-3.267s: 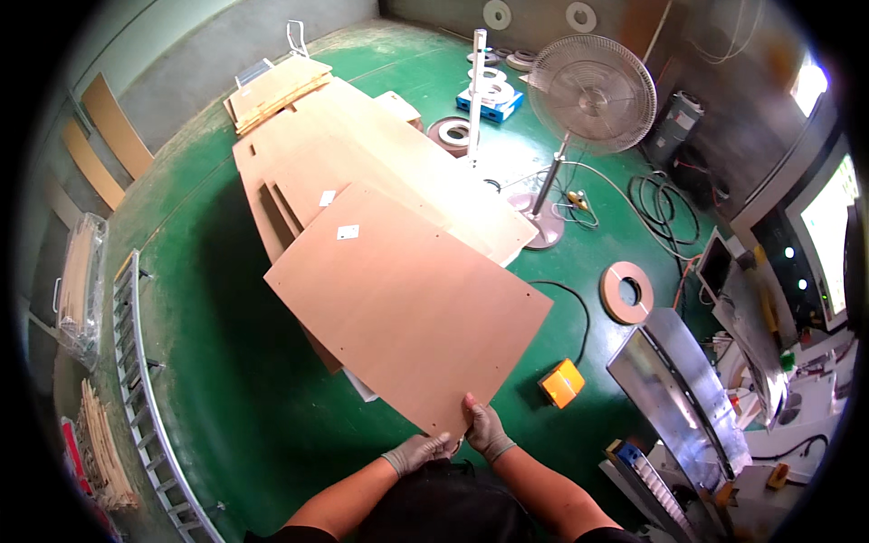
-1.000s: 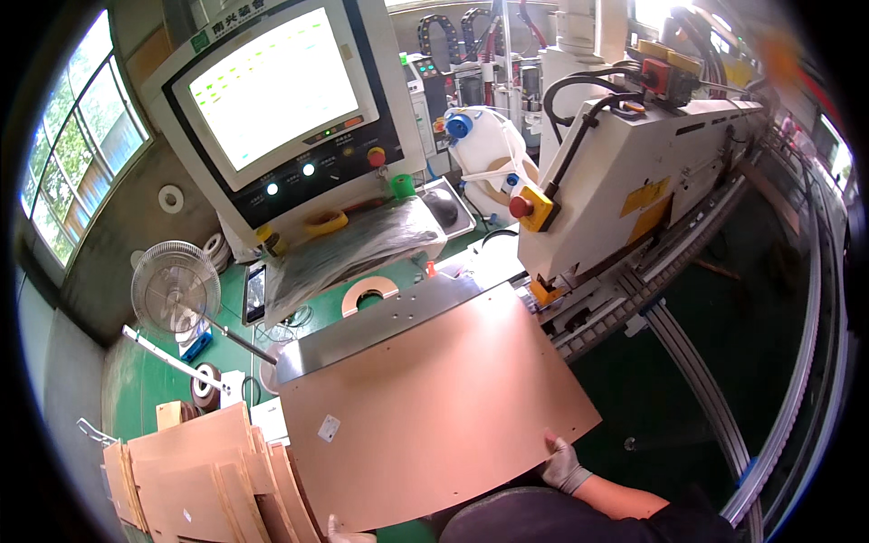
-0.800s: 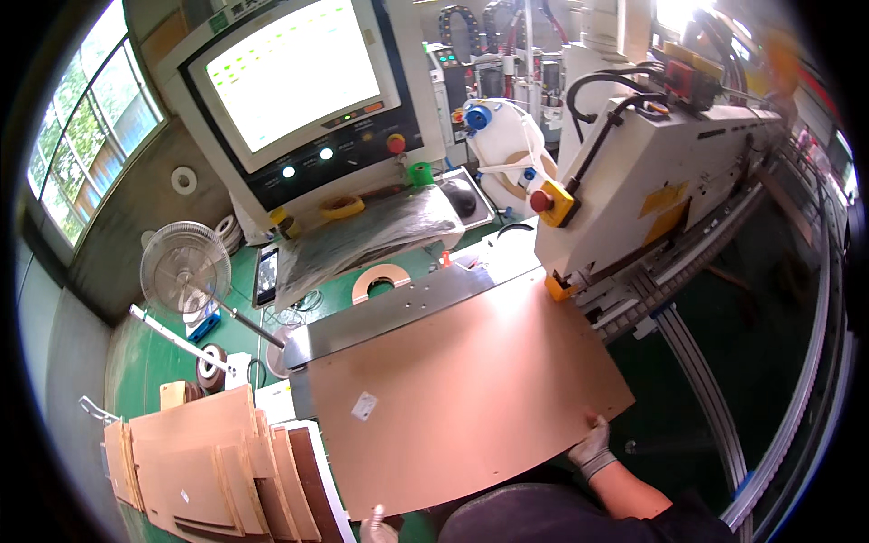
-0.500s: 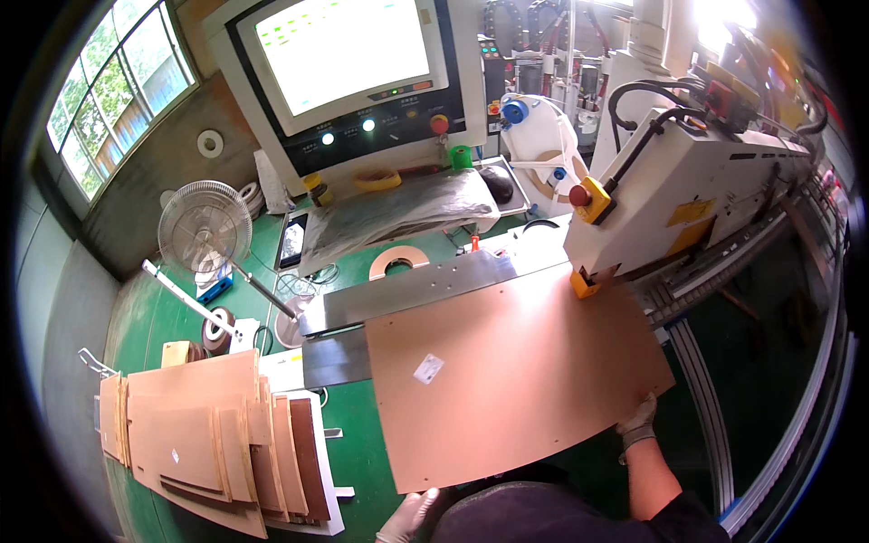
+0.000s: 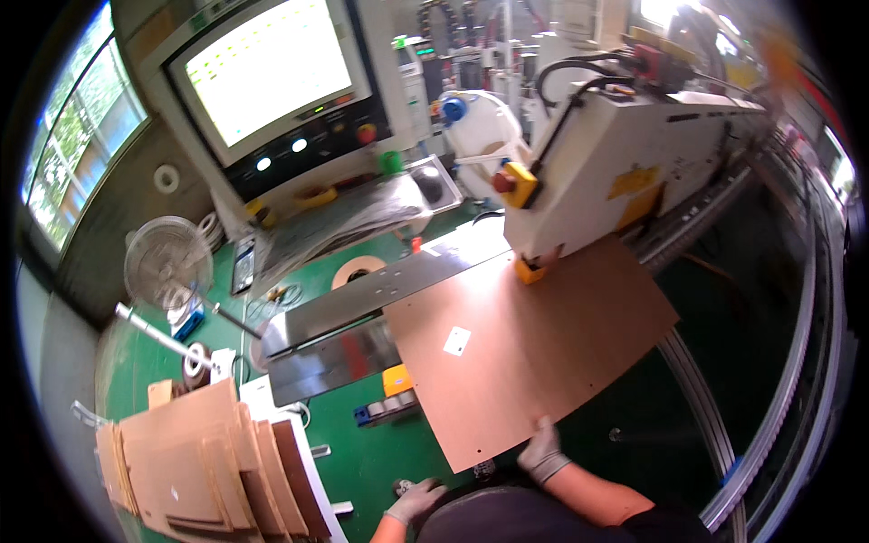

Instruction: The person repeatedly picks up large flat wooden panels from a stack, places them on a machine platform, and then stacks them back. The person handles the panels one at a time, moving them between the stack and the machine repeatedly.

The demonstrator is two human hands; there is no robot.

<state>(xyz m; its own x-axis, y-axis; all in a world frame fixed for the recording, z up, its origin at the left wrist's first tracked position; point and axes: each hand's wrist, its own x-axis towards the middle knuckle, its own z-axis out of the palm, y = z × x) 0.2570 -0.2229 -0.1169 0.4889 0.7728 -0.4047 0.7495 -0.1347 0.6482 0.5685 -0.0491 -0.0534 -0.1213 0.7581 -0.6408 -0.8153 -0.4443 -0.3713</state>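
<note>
A large flat brown panel [image 5: 534,348] with a small white label [image 5: 457,341] lies on the machine's metal bed, its far right part under the white machine head. My right hand [image 5: 543,450], in a pale glove, grips the panel's near edge, thumb on top and the other fingers hidden below. My left hand [image 5: 416,500], also gloved, is off the panel, low in front of my body, its fingers loosely stretched and holding nothing that I can see.
The white machine head [image 5: 597,172] carries a red stop button [image 5: 503,182]. At the left a stack of brown panels [image 5: 181,452] leans near a fan [image 5: 168,262]. A lit screen [image 5: 269,68] stands behind. A metal rail [image 5: 706,389] runs along the right.
The panel has shifted along the bed toward the machine head. My left hand has let go of its near left corner. My right hand has moved left along the near edge.
</note>
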